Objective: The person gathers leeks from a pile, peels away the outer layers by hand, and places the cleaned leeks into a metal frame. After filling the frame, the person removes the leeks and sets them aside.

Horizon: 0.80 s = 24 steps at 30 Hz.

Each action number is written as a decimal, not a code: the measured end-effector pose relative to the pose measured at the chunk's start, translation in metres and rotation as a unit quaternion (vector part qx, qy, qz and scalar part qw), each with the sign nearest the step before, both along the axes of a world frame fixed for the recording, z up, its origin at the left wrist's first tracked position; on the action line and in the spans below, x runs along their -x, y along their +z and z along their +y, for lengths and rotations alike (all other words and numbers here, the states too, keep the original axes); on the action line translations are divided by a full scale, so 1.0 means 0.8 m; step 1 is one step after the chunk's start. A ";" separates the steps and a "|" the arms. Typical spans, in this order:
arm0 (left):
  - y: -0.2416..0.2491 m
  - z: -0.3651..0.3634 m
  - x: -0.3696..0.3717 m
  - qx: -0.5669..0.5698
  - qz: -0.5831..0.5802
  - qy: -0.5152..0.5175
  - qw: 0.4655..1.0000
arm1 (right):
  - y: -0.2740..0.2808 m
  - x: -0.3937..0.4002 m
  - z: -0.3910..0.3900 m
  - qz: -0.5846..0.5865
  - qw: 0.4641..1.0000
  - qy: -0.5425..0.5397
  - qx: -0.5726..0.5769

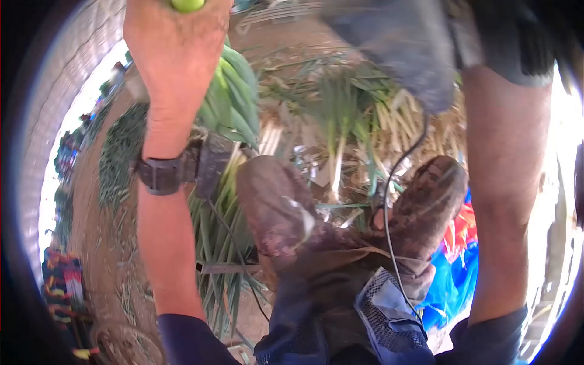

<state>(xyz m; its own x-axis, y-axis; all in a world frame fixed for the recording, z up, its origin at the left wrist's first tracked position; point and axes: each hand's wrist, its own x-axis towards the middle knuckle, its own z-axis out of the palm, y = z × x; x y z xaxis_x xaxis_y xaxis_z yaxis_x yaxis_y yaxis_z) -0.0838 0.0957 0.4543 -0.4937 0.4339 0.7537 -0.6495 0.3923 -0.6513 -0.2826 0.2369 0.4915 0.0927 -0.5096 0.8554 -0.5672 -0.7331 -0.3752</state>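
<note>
My left hand (176, 55) is raised at the top left, its back toward me and its fingers mostly past the upper edge. It appears closed around green onions, whose broad leaves (234, 97) hang beside it. A light green piece (187, 5) shows over the knuckles. A black strap holds a dark device (212, 165) with a cable on that wrist. On the right, my bare forearm (505, 194) reaches up to a strapped wrist, and a large blurred grey device (395, 48) with a cable covers the area there. My right hand is not visible.
Piles of green onions with pale stems (389, 112) lie on the ground ahead. More onions (222, 243) rest on a metal-edged support beside my left knee. My camouflage-clad legs (274, 207) are folded in the middle. Red and blue plastic (453, 267) lies to the right.
</note>
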 end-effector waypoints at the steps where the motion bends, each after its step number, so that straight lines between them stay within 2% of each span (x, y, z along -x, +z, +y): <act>1: 0.002 0.012 0.003 -0.352 0.169 -0.203 0.898 | 0.002 -0.008 -0.008 0.001 1.000 0.012 0.007; 3: 0.030 -0.015 -0.043 -0.235 0.046 -0.149 0.959 | 0.007 -0.027 -0.021 0.003 0.999 0.037 0.026; 4: 0.033 -0.017 -0.068 -0.234 0.047 -0.130 0.962 | 0.002 -0.028 -0.032 0.009 0.998 0.055 0.020; 5: 0.033 -0.013 -0.091 -0.316 0.055 -0.011 0.947 | 0.002 -0.032 -0.048 0.012 0.998 0.067 0.010; 6: 0.033 -0.009 -0.113 -0.393 0.062 0.105 0.911 | -0.001 -0.060 -0.089 -0.110 0.931 0.347 0.011; 7: 0.027 -0.001 -0.137 -0.390 0.065 0.115 0.911 | -0.015 -0.050 -0.091 -0.119 0.933 0.323 -0.100; 8: 0.015 -0.003 -0.158 -0.422 0.033 0.172 0.890 | -0.032 -0.020 -0.133 -0.146 0.913 0.303 -0.231; 10: -0.017 -0.018 -0.206 -0.485 -0.010 0.258 0.836 | -0.084 -0.002 -0.154 -0.177 0.893 0.277 -0.307; 11: -0.041 -0.031 -0.233 -0.517 -0.020 0.290 0.805 | -0.129 0.021 -0.178 -0.198 0.895 0.254 -0.308; 12: -0.071 -0.051 -0.264 -0.586 -0.017 0.301 0.752 | -0.182 0.049 -0.204 -0.221 0.896 0.229 -0.310; 13: -0.105 -0.071 -0.289 -0.651 -0.013 0.310 0.693 | -0.227 0.073 -0.219 0.034 0.973 0.069 -0.219; 14: -0.141 -0.086 -0.299 -0.683 -0.048 0.295 0.667 | -0.271 0.100 -0.235 0.283 0.948 -0.099 -0.104; 15: -0.174 -0.091 -0.311 -0.713 -0.078 0.279 0.639 | -0.323 0.118 -0.239 0.255 0.958 -0.066 -0.110; 16: -0.198 -0.092 -0.304 -0.776 -0.071 0.262 0.570 | -0.377 0.130 -0.235 0.227 0.966 -0.034 -0.117; 17: -0.224 -0.094 -0.289 -0.832 -0.064 0.241 0.495 | -0.424 0.136 -0.231 0.202 0.942 -0.046 -0.264; 18: -0.265 -0.110 -0.286 -0.825 -0.103 0.240 0.501 | -0.464 0.136 -0.225 0.175 0.895 -0.058 -0.406; 19: -0.310 -0.130 -0.281 -0.816 -0.142 0.238 0.507 | -0.496 0.127 -0.213 -0.019 0.850 -0.052 -0.523; 20: -0.345 -0.145 -0.266 -0.839 -0.124 0.250 0.468 | -0.525 0.118 -0.199 -0.212 0.761 -0.045 -0.611; 21: -0.380 -0.162 -0.254 -0.859 -0.104 0.261 0.428 | -0.552 0.113 -0.188 -0.230 0.741 -0.036 -0.630; 23: -0.475 -0.211 -0.255 -0.831 -0.141 0.196 0.501 | -0.610 0.100 -0.178 -0.286 0.692 -0.033 -0.662; 24: -0.488 -0.223 -0.243 -0.833 -0.139 0.195 0.498 | -0.632 0.097 -0.172 -0.312 0.661 -0.011 -0.682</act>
<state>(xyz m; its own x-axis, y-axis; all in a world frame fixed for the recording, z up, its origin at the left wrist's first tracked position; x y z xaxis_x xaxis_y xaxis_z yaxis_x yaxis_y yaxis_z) 0.1106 -0.0824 0.0636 -0.4813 -0.8498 -0.2147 -0.8638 0.4182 0.2810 -0.3599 0.0993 -0.0143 -0.0810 -0.8421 -0.5332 0.0053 0.5346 -0.8451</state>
